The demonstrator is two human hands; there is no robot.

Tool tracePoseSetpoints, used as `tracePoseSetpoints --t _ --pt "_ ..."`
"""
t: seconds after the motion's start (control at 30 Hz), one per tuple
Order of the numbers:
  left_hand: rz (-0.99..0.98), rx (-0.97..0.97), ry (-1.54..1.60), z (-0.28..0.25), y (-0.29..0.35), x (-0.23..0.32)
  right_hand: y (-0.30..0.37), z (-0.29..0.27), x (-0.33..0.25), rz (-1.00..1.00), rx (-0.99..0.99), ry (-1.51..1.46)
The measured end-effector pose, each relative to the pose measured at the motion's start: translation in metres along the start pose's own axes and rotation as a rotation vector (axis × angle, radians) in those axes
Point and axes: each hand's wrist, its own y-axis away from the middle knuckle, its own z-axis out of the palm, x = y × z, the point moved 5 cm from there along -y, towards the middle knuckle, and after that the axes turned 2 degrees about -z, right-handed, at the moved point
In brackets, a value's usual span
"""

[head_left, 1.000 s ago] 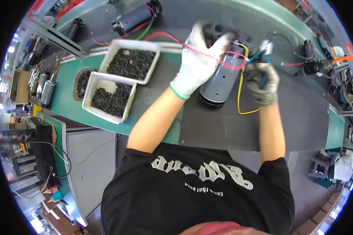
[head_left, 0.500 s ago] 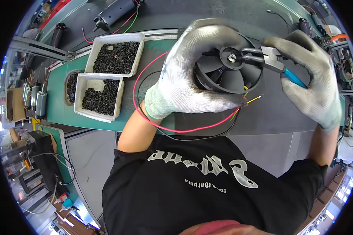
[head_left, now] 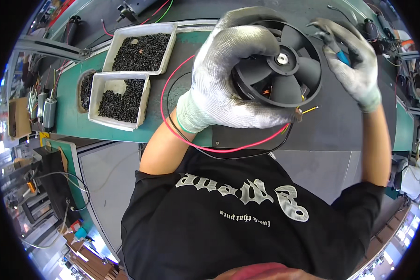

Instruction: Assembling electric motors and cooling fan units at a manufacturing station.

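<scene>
My left hand [head_left: 224,81], in a white glove with grey-stained fingers, wraps round the rim of a black axial fan [head_left: 309,70]. The fan's hub, with a bright metal centre, faces up. From its lower side run a red wire [head_left: 219,150] and a thin black wire [head_left: 238,158], looping over my left wrist. A short yellow wire end [head_left: 310,110] sticks out by my left thumb. To the right of the fan, my gloved right hand [head_left: 359,72] is closed round blue-handled pliers [head_left: 342,57]. The pliers are apart from the fan, partly hidden by my fingers.
Two white trays, an upper one [head_left: 170,53] and a lower one [head_left: 145,105], hold small black parts on the green mat [head_left: 168,128]. A dark motor [head_left: 137,10] with red and green wires lies at the back. More motors [head_left: 49,114] stand far left.
The pliers have come away from the fan's hub, my right hand moving up and to the left with them. The fan has shifted slightly up and right, still in my left hand.
</scene>
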Motion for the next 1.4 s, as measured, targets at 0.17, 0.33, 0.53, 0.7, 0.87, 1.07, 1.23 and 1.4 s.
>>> tracePoseSetpoints --t 0.17,0.33,0.53,0.7,0.87,1.07,1.23,1.4 --pt "-0.106 -0.077 0.053 -0.001 -0.006 0.009 0.059 0.047 0.069 0.455 0.345 0.065" --pt "-0.093 -0.126 0.022 0.011 -0.011 0.011 0.127 0.086 0.121 0.595 0.191 0.359" --pt "-0.048 -0.066 -0.039 0.009 -0.011 0.004 0.082 0.092 -0.009 0.360 0.298 -0.413" --pt "-0.128 -0.105 -0.397 0.044 -0.030 0.014 0.122 0.213 0.009 -0.003 -0.012 0.320" --pt "-0.180 -0.273 -0.500 0.043 0.048 0.037 -0.009 0.122 0.068 0.674 0.273 -1.166" --pt "-0.419 -0.471 -0.353 0.018 0.139 0.049 -0.106 0.091 0.302 0.943 0.200 -0.635" --pt "-0.492 -0.170 -0.600 -0.052 0.146 0.064 -0.150 0.052 0.351 0.887 -0.113 0.436" --pt "-0.674 -0.063 -0.564 -0.075 0.159 0.050 -0.299 0.179 -0.037 0.003 -0.130 -0.365"
